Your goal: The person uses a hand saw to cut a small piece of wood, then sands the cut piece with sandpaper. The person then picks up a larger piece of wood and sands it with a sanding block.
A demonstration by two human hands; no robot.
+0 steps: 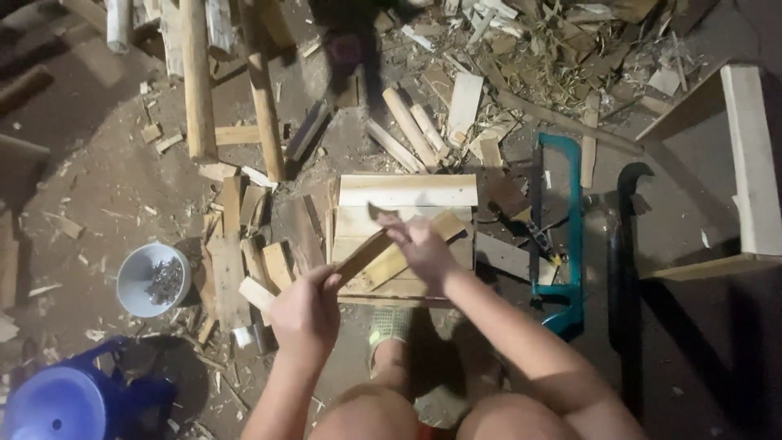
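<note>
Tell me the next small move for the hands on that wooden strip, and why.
Probably lay the wooden strip flat across the board panel and square it. The left hand grips its near end and the right hand pinches it midway, so it sits tilted and diagonal over the panel, not lined up with the panel's boards.

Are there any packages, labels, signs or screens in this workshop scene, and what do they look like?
No labels, signs or screens show.
Nearest to packaging are two containers:
White bowl: on the dirt floor left of the left hand, round, holding a grey heap of small metal bits.
Blue plastic tub: bottom left corner, round, partly cut off.
</note>
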